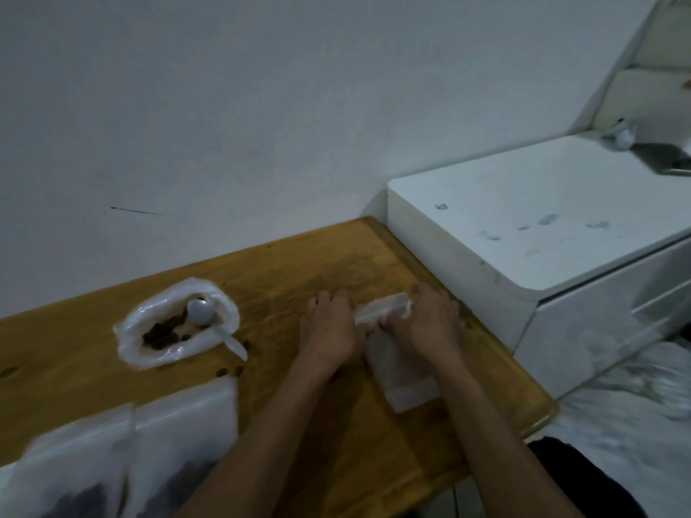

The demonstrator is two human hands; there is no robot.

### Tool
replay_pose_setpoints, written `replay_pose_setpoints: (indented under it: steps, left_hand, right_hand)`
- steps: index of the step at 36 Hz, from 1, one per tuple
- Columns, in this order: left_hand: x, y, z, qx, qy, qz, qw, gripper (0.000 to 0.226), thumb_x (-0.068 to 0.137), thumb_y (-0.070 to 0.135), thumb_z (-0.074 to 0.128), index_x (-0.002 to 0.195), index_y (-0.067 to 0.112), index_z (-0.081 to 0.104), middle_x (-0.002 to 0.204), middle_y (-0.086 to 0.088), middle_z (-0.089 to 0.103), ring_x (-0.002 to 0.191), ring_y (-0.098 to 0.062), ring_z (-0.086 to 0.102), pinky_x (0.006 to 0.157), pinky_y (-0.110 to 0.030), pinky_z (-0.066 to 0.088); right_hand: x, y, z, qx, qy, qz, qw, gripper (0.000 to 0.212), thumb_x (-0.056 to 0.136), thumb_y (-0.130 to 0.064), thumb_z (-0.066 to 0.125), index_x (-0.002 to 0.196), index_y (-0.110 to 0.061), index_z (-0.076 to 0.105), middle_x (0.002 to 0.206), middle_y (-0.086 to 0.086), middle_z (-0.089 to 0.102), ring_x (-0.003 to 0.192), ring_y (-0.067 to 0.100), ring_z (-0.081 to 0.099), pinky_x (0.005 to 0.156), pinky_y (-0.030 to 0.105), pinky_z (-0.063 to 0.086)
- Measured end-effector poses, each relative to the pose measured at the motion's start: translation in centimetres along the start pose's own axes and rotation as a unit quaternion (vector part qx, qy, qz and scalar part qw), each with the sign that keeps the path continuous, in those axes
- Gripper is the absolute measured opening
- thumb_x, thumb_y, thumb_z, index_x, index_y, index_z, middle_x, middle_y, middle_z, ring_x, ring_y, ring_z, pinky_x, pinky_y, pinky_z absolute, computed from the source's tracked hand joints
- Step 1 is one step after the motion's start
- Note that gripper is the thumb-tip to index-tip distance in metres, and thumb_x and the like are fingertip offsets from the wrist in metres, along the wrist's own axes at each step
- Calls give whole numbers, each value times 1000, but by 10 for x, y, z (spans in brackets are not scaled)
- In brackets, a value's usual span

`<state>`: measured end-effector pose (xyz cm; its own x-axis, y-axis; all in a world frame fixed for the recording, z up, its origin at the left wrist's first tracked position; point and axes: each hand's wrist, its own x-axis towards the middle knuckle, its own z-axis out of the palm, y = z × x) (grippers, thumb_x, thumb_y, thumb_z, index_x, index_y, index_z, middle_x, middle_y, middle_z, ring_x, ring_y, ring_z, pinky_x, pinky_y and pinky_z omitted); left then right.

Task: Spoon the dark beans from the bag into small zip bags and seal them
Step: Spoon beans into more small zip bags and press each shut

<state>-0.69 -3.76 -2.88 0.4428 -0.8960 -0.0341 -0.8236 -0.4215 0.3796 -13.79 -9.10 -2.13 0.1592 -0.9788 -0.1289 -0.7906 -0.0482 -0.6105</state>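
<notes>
A small zip bag is pinched along its top strip by the left hand and right hand at the wooden table's three o'clock edge. The open bean bag, with a white spoon in it, is seen at nine o'clock. No writing can be read.

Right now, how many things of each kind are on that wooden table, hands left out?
Open bag of dark beans: 1
White plastic spoon resting in that bag: 1
Small zip bags, one under both hands and two filled at the near left edge: 3
Loose beans on the table: too blurred to count
Total: 5
</notes>
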Motion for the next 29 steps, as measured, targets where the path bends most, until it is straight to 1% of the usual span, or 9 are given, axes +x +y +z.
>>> replay_pose_setpoints:
  steps: [3, 5, 7, 9, 14, 17, 20, 24, 29]
  left_hand:
    - [-7, -2, -5, -80, 44, 22, 996, 17, 87, 28, 70, 93, 27, 54, 99, 1, 62, 97, -23, 59, 81, -39, 52]
    - [-13, -2, -11, -154, 64, 29, 986, 14, 89, 18, 68, 86, 25, 56, 82, 8, 62, 81, -15, 62, 64, -26, 50]
    - [-22, -1, -23, -210, 70, 49, 974, 15, 91, 15, 67, 83, 24, 58, 76, 11, 61, 70, -5, 58, 54, -11, 42]
    - [-30, -1, -41, -253, 66, 69, 963, 11, 92, 16, 67, 85, 21, 61, 80, 9, 64, 72, -3, 59, 57, -9, 42]
    - [-55, -22, -99, -341, 121, 86, 928, 14, 87, 19, 74, 97, 20, 66, 84, 4, 72, 80, -10, 68, 72, -35, 58]
    - [-78, -31, -130, -309, 239, 70, 918, 33, 81, 32, 80, 106, 25, 60, 87, 9, 68, 81, -3, 64, 69, -20, 53]
    - [-105, -41, -159, -236, 388, 63, 889, 32, 78, 45, 80, 90, 23, 60, 81, 9, 61, 73, -8, 57, 62, -18, 47]
    - [-130, -56, -182, -397, 331, 52, 855, 40, 79, 51, 75, 79, 12, 65, 72, -10, 66, 63, -23, 61, 58, -35, 55]
    - [-146, -95, -192, -490, 329, 16, 807, 35, 83, 42, 72, 83, 7, 69, 80, -13, 72, 83, -38, 71, 78, -59, 59]
  right_hand:
    - [5, 6, -2, 37, -10, -13, 999, 87, 71, -49, 81, 145, -24, 42, 148, 8, 46, 138, 34, 38, 112, 51, 34]
    - [3, 8, -6, 38, -15, -45, 998, 92, 68, -54, 82, 146, -26, 42, 147, 11, 46, 136, 36, 41, 111, 51, 37]
    - [-4, 3, -14, 19, -4, -102, 995, 83, 72, -52, 81, 144, -30, 45, 146, 12, 45, 134, 35, 41, 112, 49, 35]
    - [-15, -6, -27, 10, 3, -174, 985, 59, 82, -40, 77, 136, -29, 54, 142, 7, 49, 132, 28, 43, 113, 44, 34]
    - [-48, -43, -62, 90, -22, -289, 953, 8, 88, -29, 72, 94, -25, 71, 93, -12, 70, 90, 10, 65, 75, 27, 48]
    - [-68, -71, -69, 219, -49, -322, 920, 5, 86, -24, 75, 85, -20, 72, 80, -5, 75, 79, 7, 71, 70, 27, 57]
    - [-93, -105, -64, 308, -27, -353, 883, 5, 88, -24, 73, 90, -20, 71, 83, -8, 75, 79, 3, 72, 67, 21, 58]
    - [-132, -148, -38, 323, -29, -420, 848, 9, 93, -27, 68, 96, -19, 66, 86, -10, 72, 84, 1, 70, 63, 13, 53]
    - [-158, -178, -3, 320, -128, -447, 825, 12, 94, -26, 67, 103, -19, 66, 97, -10, 72, 95, 4, 69, 77, 29, 61]
